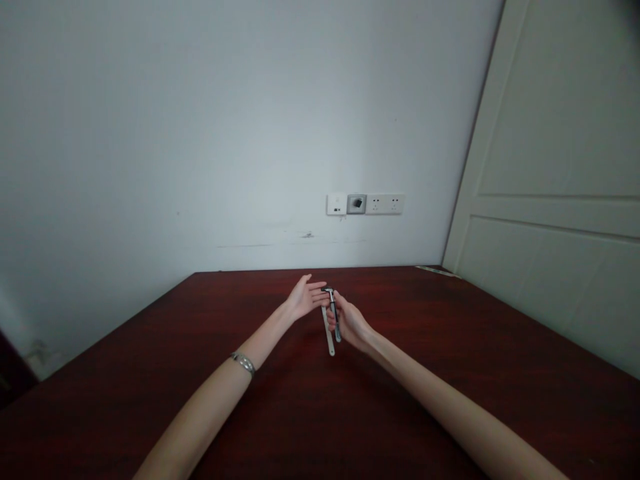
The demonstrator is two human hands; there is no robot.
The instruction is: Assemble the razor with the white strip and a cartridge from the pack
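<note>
My right hand (351, 323) is closed around a small T-shaped tool (335, 319) with a silver neck and a dark handle; its exact kind is too small to make out. The tool stands nearly upright in the picture, head at the top. My left hand (303, 297) is open, palm turned up and fingers stretched toward the tool's head. Whether the fingertips touch it I cannot tell. Just left of the handle is a thin pale flat strip (329, 333) with a small hole at its near end. The fingers partly hide its far end.
A dark red wooden table (280, 413) spreads beneath both arms and reaches the white wall. Wall sockets (385, 204) and a switch plate (337, 204) sit above its back edge. A pale panelled door (555, 247) stands at the right, near a thin strip (437, 271) on the table's back right corner.
</note>
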